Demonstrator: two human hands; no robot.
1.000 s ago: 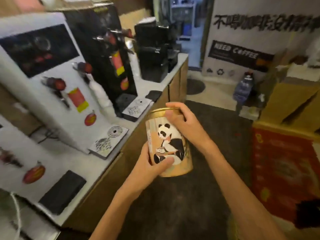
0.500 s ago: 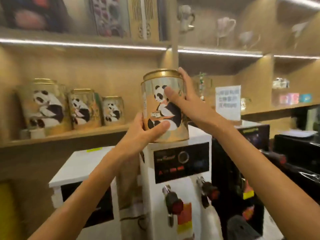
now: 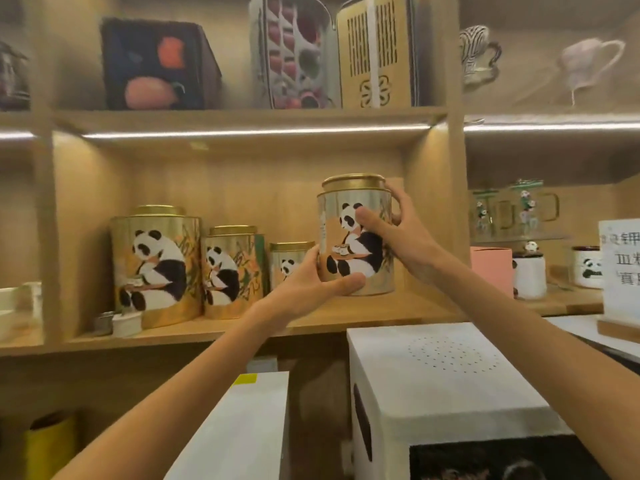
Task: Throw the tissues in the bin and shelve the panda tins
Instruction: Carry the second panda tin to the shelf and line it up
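**Tin now at the shelf, not yet released**

Since half a second ago the panda tin (image 3: 356,237) has gone from out in front of the white dispenser (image 3: 436,382) into the lit shelf bay (image 3: 363,317), at the open right end of the row.

- Left hand (image 3: 311,282) cups the lower left side, thumb wrapped under the front edge. Right hand (image 3: 398,237) grips the upper right, thumb pressed on the panda print, fingers curled round the back. Both closed on the tin.
- Base looks on or just above the board; can't tell if it's seated.
- Three tins already shelved: large tin (image 3: 156,265), medium tin (image 3: 232,271), small tin (image 3: 287,265). Small one is just beside the left hand.

Risks, my read:
- Left knuckles pulling out could clip the small tin and knock it into the medium one.
- Letting go before the base is flat could rock the tin off the front edge onto the dispenser.
- No tissues or bin in view.
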